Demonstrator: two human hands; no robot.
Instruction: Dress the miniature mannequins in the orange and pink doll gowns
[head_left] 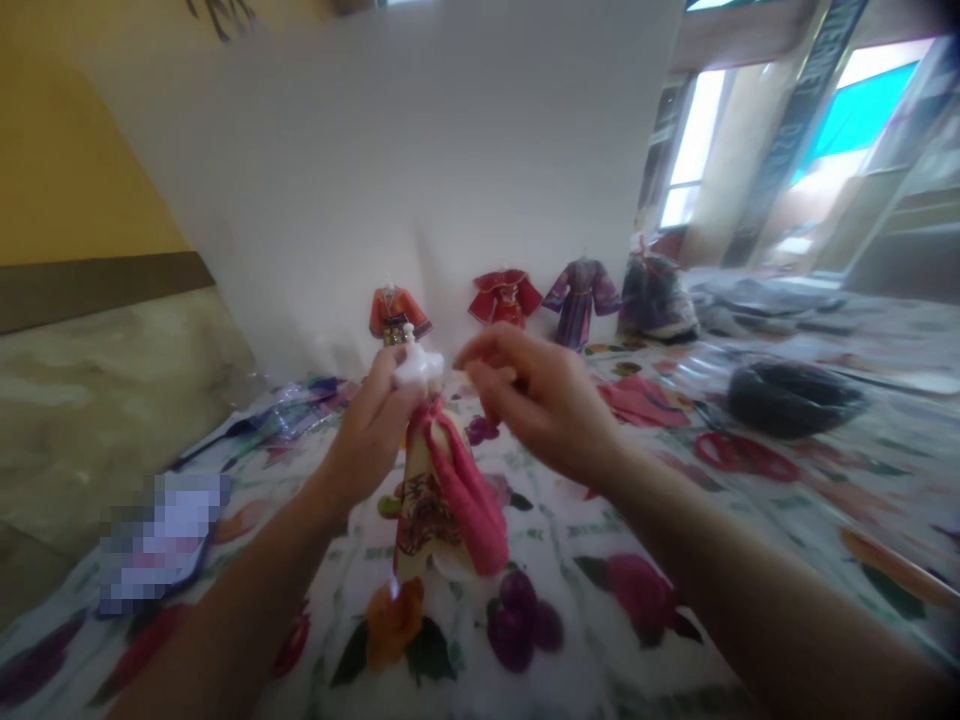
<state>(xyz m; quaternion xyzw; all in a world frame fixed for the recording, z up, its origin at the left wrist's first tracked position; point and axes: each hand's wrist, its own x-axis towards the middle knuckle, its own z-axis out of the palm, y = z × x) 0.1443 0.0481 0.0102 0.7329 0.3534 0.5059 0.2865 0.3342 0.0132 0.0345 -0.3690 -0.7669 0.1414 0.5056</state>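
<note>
My left hand is closed around the side of a small white doll-sized dress form with a knob on top. From its waist hangs a long doll skirt, cream with a dark printed pattern and a bright pink drape down the right side. My right hand is raised just right of the form, apart from it. Its thumb and index fingertips come together in a pinch; anything between them is too small or blurred to make out.
Against a white backdrop board stand an orange doll robe, a red one and a purple one. On the floral tablecloth lie a phone, pink cloth, a black bundle and plastic-wrapped items.
</note>
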